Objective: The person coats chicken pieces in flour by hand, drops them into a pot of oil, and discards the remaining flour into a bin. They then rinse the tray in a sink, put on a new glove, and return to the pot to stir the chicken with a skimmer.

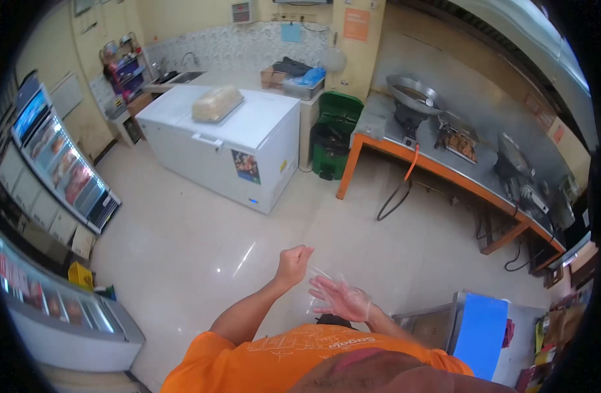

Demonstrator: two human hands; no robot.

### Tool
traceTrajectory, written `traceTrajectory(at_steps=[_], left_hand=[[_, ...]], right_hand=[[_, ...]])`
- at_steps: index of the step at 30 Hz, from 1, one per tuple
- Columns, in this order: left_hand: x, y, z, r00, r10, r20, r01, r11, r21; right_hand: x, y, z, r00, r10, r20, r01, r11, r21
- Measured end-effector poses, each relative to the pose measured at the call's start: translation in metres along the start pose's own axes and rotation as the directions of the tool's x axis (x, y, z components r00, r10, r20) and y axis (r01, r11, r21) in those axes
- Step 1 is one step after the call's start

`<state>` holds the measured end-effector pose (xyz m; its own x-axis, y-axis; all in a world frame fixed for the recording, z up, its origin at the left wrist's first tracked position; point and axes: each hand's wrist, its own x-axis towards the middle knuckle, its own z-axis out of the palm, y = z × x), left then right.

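My left hand (292,265) is bare and closed in a fist in front of my body. Whether anything is inside its fingers is hidden. Just to the right and lower, my right hand (340,299) wears a thin clear plastic glove (359,302). Its fingers are spread and the palm faces up, with nothing resting on it. Loose film from the glove sticks out past the fingertips. The two hands are close together but apart, over the tiled floor.
A white chest freezer (176,134) bears a wrapped pale block (217,103). Behind it stands a green bin (333,167). An orange-framed cooking table (438,160) holds woks and a tray of browned food (459,145). Display fridges (68,157) stand left; a blue-topped metal unit (482,331) is near right.
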<state>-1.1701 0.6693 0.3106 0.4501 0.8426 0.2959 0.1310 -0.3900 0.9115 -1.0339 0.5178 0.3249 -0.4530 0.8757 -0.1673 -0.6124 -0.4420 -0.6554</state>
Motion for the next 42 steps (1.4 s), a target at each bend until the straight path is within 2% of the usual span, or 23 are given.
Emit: traceTrajectory(at_steps=[3, 5, 8, 10, 11, 14, 17, 20, 23, 26, 29, 31, 32, 33, 36, 39, 42], left_hand=[[0.089, -0.029, 0.025, 0.998, 0.047, 0.031, -0.049, 0.998, 0.045], [0.138, -0.060, 0.046, 0.997, 0.070, 0.013, -0.071, 0.996, 0.061], [0.210, -0.099, 0.070, 0.999, -0.042, -0.021, 0.044, 0.996, 0.073], [0.233, -0.122, 0.082, 0.981, -0.193, 0.016, 0.192, 0.957, -0.216], [0.265, -0.131, 0.080, 0.973, -0.231, 0.004, 0.217, 0.907, -0.360], [0.322, -0.155, 0.074, 0.902, -0.432, -0.009, 0.351, 0.743, -0.570], [0.383, -0.165, 0.076, 0.833, -0.549, -0.072, 0.333, 0.601, -0.727], [0.454, -0.202, 0.079, 0.862, -0.488, -0.136, 0.311, 0.722, -0.618], [0.544, -0.252, 0.075, 0.921, -0.383, -0.074, 0.319, 0.847, -0.425], [0.635, -0.284, 0.088, 0.987, -0.157, 0.016, 0.158, 0.978, -0.137], [0.703, -0.267, 0.108, 0.910, -0.286, 0.301, 0.330, 0.938, -0.107], [0.760, -0.249, 0.128, 0.878, -0.286, 0.383, 0.356, 0.927, -0.122], [0.782, -0.253, 0.142, 0.935, -0.113, 0.337, 0.160, 0.980, -0.116], [0.803, -0.262, 0.155, 0.954, 0.061, 0.293, -0.034, 0.995, -0.096], [0.857, -0.288, 0.184, 0.957, 0.006, 0.289, 0.034, 0.990, -0.134], [0.890, -0.316, 0.196, 0.820, -0.103, 0.563, 0.183, 0.979, -0.088], [0.907, -0.294, 0.189, 0.683, -0.054, 0.729, 0.254, 0.952, -0.168]], right_hand=[[0.029, -0.052, -0.055, 0.995, -0.056, -0.078, 0.058, 0.998, 0.024], [0.056, -0.091, -0.098, 0.996, -0.075, -0.058, 0.076, 0.997, 0.027], [0.097, -0.160, -0.160, 0.993, -0.104, -0.051, 0.105, 0.994, 0.021], [0.130, -0.198, -0.179, 0.991, -0.125, -0.042, 0.128, 0.989, 0.072], [0.149, -0.223, -0.185, 0.993, -0.101, -0.061, 0.104, 0.994, 0.046], [0.214, -0.286, -0.212, 0.997, -0.074, -0.006, 0.074, 0.996, 0.041], [0.277, -0.332, -0.244, 0.998, -0.049, 0.031, 0.048, 0.999, 0.021], [0.343, -0.366, -0.282, 0.995, -0.069, 0.068, 0.068, 0.998, 0.009], [0.400, -0.405, -0.311, 0.989, -0.143, -0.042, 0.144, 0.989, 0.040], [0.437, -0.447, -0.349, 0.960, -0.237, -0.151, 0.264, 0.945, 0.195], [0.438, -0.492, -0.370, 0.878, -0.359, -0.316, 0.427, 0.886, 0.181], [0.442, -0.514, -0.383, 0.814, -0.420, -0.401, 0.532, 0.817, 0.224], [0.443, -0.527, -0.392, 0.789, -0.442, -0.427, 0.569, 0.788, 0.237], [0.443, -0.542, -0.402, 0.776, -0.462, -0.430, 0.595, 0.762, 0.256], [0.454, -0.578, -0.442, 0.727, -0.514, -0.455, 0.670, 0.677, 0.305], [0.467, -0.619, -0.493, 0.678, -0.596, -0.430, 0.728, 0.624, 0.283], [0.491, -0.662, -0.528, 0.759, -0.543, -0.360, 0.649, 0.680, 0.341]])
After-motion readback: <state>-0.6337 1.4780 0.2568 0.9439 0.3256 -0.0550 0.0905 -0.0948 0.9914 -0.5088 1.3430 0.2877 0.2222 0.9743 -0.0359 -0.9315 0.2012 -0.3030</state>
